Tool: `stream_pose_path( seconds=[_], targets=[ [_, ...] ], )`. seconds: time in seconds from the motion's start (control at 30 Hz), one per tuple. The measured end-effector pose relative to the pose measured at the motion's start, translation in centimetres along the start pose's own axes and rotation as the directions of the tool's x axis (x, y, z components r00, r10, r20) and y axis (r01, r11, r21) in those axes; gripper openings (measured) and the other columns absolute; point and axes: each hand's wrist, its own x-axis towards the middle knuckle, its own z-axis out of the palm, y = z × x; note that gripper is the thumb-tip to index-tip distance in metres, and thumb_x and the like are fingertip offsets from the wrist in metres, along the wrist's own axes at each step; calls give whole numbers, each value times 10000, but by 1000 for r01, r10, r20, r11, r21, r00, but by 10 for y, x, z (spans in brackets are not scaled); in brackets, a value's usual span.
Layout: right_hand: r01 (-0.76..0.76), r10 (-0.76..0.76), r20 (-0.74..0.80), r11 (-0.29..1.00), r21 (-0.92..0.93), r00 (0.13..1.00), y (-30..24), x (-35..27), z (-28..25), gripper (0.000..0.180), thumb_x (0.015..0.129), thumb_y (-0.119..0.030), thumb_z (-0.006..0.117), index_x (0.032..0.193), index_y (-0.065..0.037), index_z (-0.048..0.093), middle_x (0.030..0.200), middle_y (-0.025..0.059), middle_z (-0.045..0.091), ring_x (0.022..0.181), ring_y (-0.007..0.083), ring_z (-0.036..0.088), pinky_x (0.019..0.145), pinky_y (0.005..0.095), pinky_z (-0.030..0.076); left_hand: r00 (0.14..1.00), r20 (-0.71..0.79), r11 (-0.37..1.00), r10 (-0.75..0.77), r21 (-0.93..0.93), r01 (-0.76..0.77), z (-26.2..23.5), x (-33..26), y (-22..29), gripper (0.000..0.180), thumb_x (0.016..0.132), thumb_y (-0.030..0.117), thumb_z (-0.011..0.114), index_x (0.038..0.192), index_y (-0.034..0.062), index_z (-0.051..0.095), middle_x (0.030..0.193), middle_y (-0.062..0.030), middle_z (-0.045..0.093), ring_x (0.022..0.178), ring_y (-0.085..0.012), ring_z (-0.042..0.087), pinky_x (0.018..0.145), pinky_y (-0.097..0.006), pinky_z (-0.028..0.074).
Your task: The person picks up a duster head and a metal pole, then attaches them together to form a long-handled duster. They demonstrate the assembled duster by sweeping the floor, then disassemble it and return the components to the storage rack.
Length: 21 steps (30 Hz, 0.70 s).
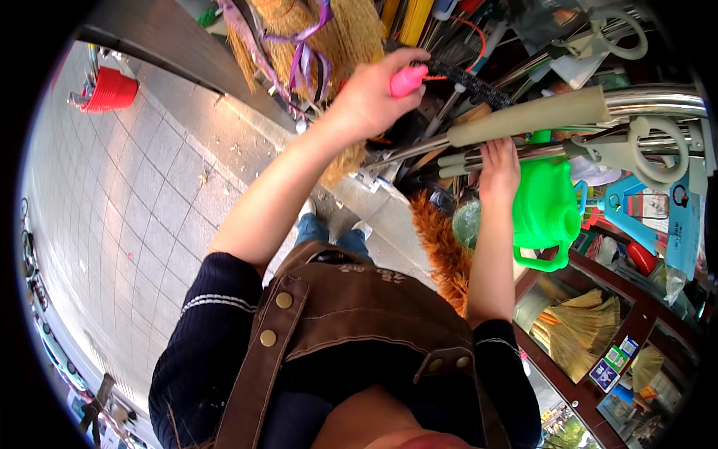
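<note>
Fingers (410, 57) of the left hand (370, 97) are curled closed around a pink piece (407, 81), whose rounded end sticks out of the fist at upper centre, in front of crowded household goods. The rest of it is hidden by the hand. Just to the right of the fist runs a black textured strip (475, 86); whether it joins the pink piece cannot be told. Behind the left wrist hang straw brooms (351, 37) tied with purple ribbon (303, 66). The right hand (499, 176) reaches up among metal poles, its fingers lying close together against them, just below a long beige sleeve (531, 117) on one pole; whether they grip cannot be told. A bright green plastic jug (542, 206) is just beside that hand on its right, and a fluffy orange-brown duster (437, 251) is on the forearm's other side. Pale ring-shaped handles (662, 150) stand at far right. Below them, a straw broom (580, 329) shows in a dark-red framed glass panel. The person wears a brown apron (374, 318) over a dark top. Well apart at upper left, a red bucket (112, 91) stands on grey paving (161, 176).
</note>
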Motion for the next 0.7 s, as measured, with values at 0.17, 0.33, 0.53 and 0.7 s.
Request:
stream_pose_path(
  seconds=[0.17,0.33,0.53,0.7],
  targets=[
    [-276,353,460,934,-227,815,12,-108,-6,511,947,-411,373,1309,-53,344,954,145,613,759,211,616,684,345,507,1000,5,989,-12,-150,13,3,-12,58,409,788,214,665,1141,87,502,851,-54,571,769,-135,582,726,-264,470],
    [-708,527,590,697,112,612,12,-122,38,635,898,-506,389,1322,-37,321,1225,237,464,1070,277,520,913,368,439,927,327,972,186,-196,-126,80,-87,71,591,717,225,704,1215,91,415,1113,-151,457,1073,-308,459,907,-411,370],
    [-859,808,533,440,-263,250,32,-144,-34,543,855,-107,473,1353,-68,261,972,167,559,593,149,544,525,271,451,903,340,959,262,11,-282,13,-178,-62,453,700,109,687,1129,65,546,1153,-156,531,1081,-326,500,920,-411,409],
    [-471,945,151,279,-837,290,33,-215,-77,682,808,-48,552,1397,-95,211,735,57,574,452,102,447,408,257,374,734,-230,378,-640,737,560,-40,-330,-299,615,733,267,683,1250,70,417,1098,-150,531,1032,-325,511,838,-401,456]
  ],
)
